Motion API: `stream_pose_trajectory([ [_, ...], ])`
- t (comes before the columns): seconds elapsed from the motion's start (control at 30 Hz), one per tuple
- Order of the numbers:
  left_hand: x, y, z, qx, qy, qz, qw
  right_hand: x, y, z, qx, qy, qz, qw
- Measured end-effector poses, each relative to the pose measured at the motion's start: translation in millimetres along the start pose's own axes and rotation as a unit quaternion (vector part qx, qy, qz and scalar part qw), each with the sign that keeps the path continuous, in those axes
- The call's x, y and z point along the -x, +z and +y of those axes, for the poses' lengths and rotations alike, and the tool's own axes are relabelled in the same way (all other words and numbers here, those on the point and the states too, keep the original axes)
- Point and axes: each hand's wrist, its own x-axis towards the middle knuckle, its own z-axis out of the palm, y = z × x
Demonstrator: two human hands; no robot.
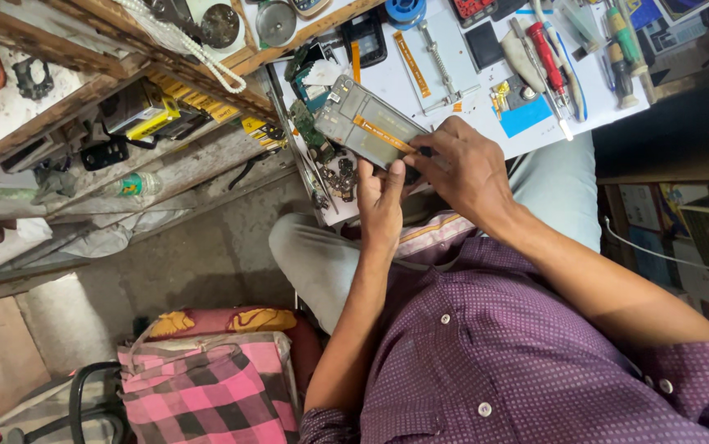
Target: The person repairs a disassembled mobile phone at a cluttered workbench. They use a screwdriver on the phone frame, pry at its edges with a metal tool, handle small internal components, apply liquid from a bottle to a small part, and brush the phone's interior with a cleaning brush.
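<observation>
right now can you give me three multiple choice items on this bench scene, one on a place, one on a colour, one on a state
1. Where does the red-handled screwdriver lie?
A. on the white work mat
B. on the floor
C. on the pink checked cushion

2. What colour is the flex strip across the opened phone?
A. green
B. orange
C. white

3. How is the phone held?
A. lying untouched
B. by one hand only
C. by the left hand and right hand together

Answers: 1 A, it rests among tools on the mat. 2 B, the strip is plainly orange. 3 C, both hands' fingers meet the phone's near end.
</observation>
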Motion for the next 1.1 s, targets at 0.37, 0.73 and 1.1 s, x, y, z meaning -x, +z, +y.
stream_pose_trajectory([
  [0.37,1,4,5,0.000,-0.041,0.007,0.999,-5,1,18,-0.168,0.181,-0.081,0.966],
  [0.73,3,-26,47,0.001,-0.005,0.090,0.996,-11,-8,43,-0.338,0.226,-0.007,0.914],
  [1.1,23,-53,83,0.006,0.023,0.109,0.994,-27,20,36,-0.339,0.216,-0.055,0.914],
])
